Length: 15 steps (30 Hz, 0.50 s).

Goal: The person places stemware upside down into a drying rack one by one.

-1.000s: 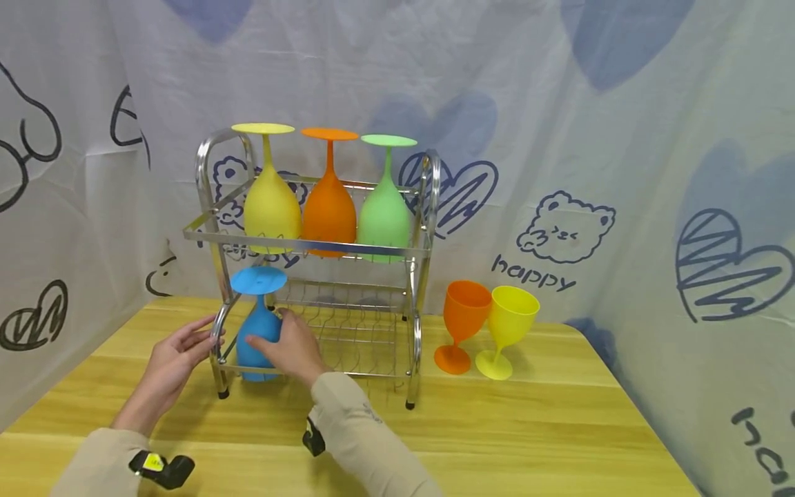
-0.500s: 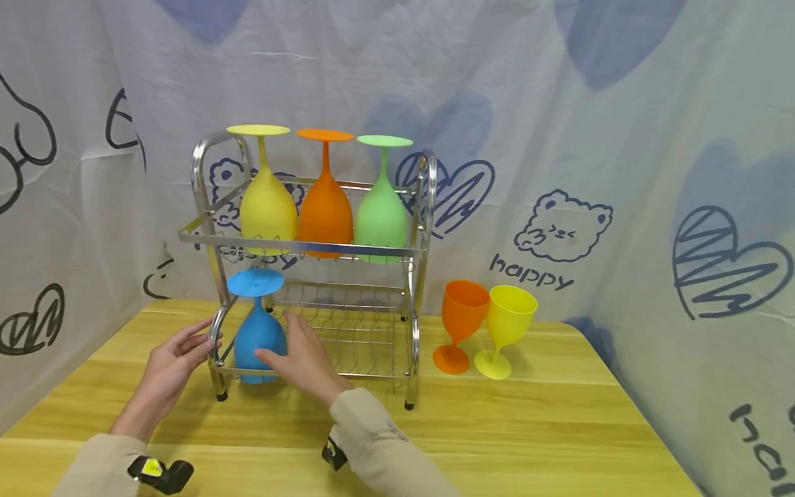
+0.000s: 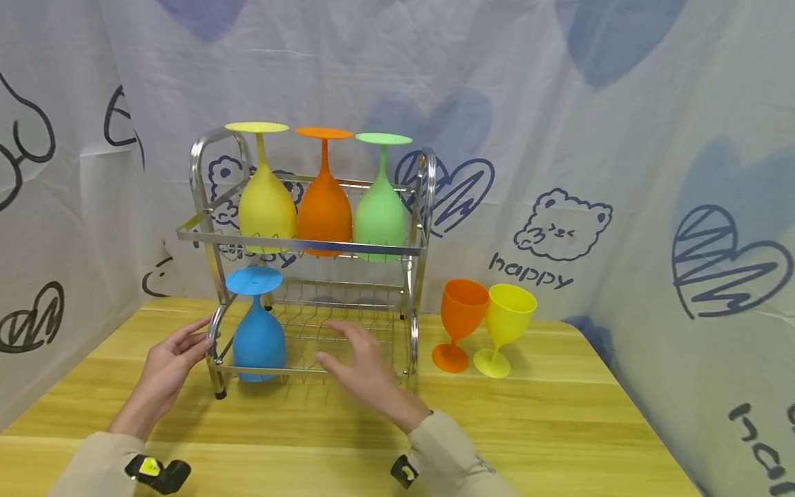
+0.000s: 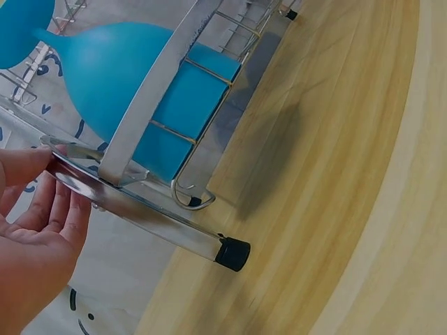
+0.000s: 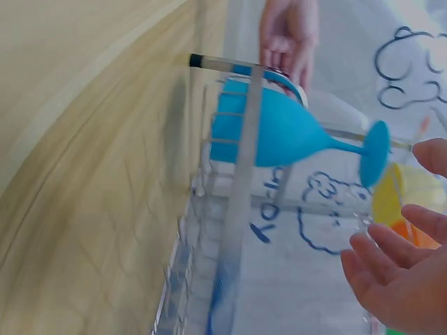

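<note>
A blue goblet (image 3: 259, 339) stands upside down at the left end of the lower tier of a two-tier metal rack (image 3: 323, 246). My left hand (image 3: 176, 362) holds the rack's left front tube, with the thumb (image 4: 26, 166) on one side and the fingers on the other. In front of the lower tier, right of the blue goblet, is my right hand (image 3: 366, 366). Its fingers are spread and relaxed, with nothing in them. The right wrist view shows the same hand (image 5: 405, 272) apart from the blue goblet.
Upside-down yellow (image 3: 267, 210), orange (image 3: 325, 214) and green (image 3: 380, 217) goblets line the upper tier. Right of the rack, an orange goblet (image 3: 462, 310) and a yellow goblet (image 3: 509, 317) stand upright on the wooden table (image 3: 528, 428). A printed cloth (image 3: 559, 124) hangs behind.
My right hand has let go of the blue goblet and drawn away to the right. The goblet stays in the lower tier, and my left hand keeps its hold on the rack.
</note>
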Each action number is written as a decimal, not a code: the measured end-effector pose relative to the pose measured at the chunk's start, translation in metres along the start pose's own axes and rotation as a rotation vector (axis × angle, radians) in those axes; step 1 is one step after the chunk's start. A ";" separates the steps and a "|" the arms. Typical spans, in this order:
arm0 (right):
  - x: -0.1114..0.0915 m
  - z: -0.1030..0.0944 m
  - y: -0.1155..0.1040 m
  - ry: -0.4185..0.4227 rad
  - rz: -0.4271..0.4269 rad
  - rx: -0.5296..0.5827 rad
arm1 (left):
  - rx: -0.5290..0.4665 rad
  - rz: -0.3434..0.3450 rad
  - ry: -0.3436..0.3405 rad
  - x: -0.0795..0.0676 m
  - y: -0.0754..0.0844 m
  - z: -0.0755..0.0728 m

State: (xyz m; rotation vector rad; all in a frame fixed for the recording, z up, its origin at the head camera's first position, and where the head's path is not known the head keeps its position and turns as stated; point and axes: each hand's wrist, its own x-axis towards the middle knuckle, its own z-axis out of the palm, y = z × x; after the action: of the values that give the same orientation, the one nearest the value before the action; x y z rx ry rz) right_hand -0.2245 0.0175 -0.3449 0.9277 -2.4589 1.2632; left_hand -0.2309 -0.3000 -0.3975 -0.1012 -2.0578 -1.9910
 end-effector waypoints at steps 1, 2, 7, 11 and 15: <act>-0.004 -0.006 0.001 0.012 -0.016 0.015 | 0.018 0.004 0.002 0.000 0.000 0.000; -0.007 -0.012 0.003 0.023 -0.029 0.023 | 0.032 0.006 0.005 0.000 0.001 0.000; -0.026 -0.042 0.014 0.101 -0.082 0.057 | 0.188 -0.004 0.018 -0.002 0.005 0.006; -0.038 -0.063 0.026 0.200 -0.113 0.020 | 0.365 -0.022 0.064 -0.005 0.012 0.011; -0.048 -0.085 0.041 0.315 -0.112 -0.017 | 0.447 0.001 0.115 -0.009 0.022 0.019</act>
State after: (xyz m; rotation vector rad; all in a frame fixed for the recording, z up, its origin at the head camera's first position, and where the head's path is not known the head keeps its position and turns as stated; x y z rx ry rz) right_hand -0.2204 0.1235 -0.3422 0.7826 -2.1425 1.2414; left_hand -0.2196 -0.2793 -0.3789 0.0993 -2.3614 -1.4516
